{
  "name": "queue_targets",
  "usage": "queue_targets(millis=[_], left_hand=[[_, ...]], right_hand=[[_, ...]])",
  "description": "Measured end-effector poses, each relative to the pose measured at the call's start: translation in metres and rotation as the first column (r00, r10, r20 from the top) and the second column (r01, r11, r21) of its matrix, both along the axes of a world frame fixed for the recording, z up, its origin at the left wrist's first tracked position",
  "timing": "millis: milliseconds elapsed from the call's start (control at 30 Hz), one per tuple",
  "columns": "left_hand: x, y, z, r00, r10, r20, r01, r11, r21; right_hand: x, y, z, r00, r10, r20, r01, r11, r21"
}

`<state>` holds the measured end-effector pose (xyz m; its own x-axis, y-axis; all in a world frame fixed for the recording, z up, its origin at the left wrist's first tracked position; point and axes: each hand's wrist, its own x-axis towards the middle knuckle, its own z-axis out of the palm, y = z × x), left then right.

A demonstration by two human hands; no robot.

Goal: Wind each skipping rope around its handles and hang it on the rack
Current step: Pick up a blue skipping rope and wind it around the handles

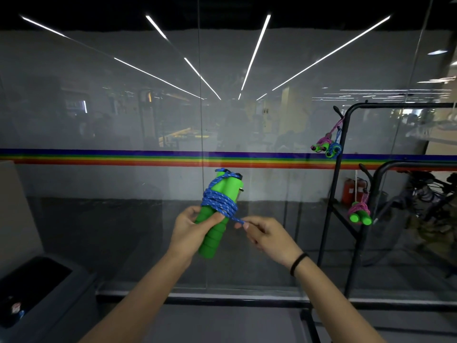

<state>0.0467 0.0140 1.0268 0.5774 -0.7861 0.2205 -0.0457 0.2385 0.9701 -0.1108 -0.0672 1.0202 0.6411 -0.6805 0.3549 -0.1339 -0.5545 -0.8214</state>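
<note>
My left hand (pixel 190 229) grips the two green foam handles (pixel 217 216) of a skipping rope, held side by side and tilted up to the right. Blue rope (pixel 218 203) is wound in several turns around their middle. My right hand (pixel 262 235) pinches the loose end of that blue rope just right of the handles. On the black rack (pixel 346 144) at the right hang two wound ropes from an upper hook, one pink (pixel 321 143) and one blue (pixel 333 149). A third, pink rope with green handles (pixel 359 212) hangs from a lower hook.
A glass wall with a rainbow stripe (pixel 123 157) stands right in front of me. A dark grey bin (pixel 37 293) sits at the lower left. A second black rack bar (pixel 408 164) curves behind the first at the right. A red fire extinguisher (pixel 348 191) stands beyond the glass.
</note>
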Motion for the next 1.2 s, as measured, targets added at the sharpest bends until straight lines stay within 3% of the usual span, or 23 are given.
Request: queue_targets(millis=[100,333,500,667,867,1100,1200], left_hand=[[0.002,-0.002,-0.002,0.997,0.070,0.027,-0.071,0.997,0.031],[-0.007,-0.002,-0.004,0.930,0.213,0.300,-0.236,0.971,0.041],[-0.017,0.011,-0.003,0.875,0.177,0.451,-0.169,0.984,-0.058],[-0.031,0.019,-0.008,0.852,0.116,0.510,-0.088,0.993,-0.077],[-0.040,0.024,-0.009,0.849,0.087,0.522,-0.049,0.995,-0.086],[-0.041,0.025,-0.009,0.894,0.061,0.445,-0.032,0.997,-0.072],[-0.042,0.026,-0.009,0.899,0.059,0.434,-0.037,0.998,-0.059]], right_hand=[[-0.003,0.007,0.003,0.987,-0.163,0.009,0.160,0.953,-0.259],[0.006,0.024,0.016,0.907,-0.283,0.313,0.370,0.890,-0.267],[0.010,0.027,0.025,0.872,-0.144,0.468,0.146,0.989,0.032],[0.017,0.033,0.030,0.860,-0.067,0.505,0.105,0.993,-0.046],[0.017,0.040,0.031,0.901,-0.097,0.424,0.167,0.977,-0.132],[0.010,0.051,0.039,0.981,-0.128,0.146,0.171,0.927,-0.333],[0.005,0.052,0.041,0.981,-0.154,0.117,0.189,0.889,-0.417]])
